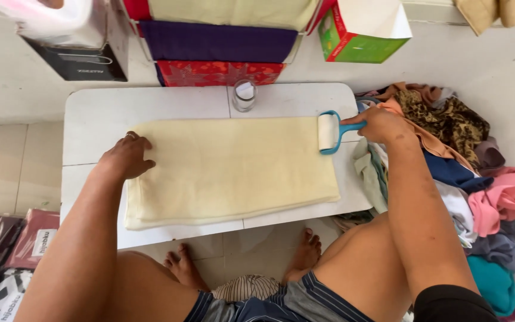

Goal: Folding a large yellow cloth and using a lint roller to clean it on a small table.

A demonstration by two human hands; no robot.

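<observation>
While flat on cloth [227, 170], left fingers [135, 143]; right fingers [365, 122] around roller [329, 132].

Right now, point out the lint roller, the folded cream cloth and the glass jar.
lint roller [328, 132], head view, on its white roll.
folded cream cloth [227, 167], head view, middle of its top face.
glass jar [244, 95], head view, on its side wall.

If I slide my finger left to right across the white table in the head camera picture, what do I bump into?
Left hand → yellow cloth → lint roller → right hand → clothes pile.
</observation>
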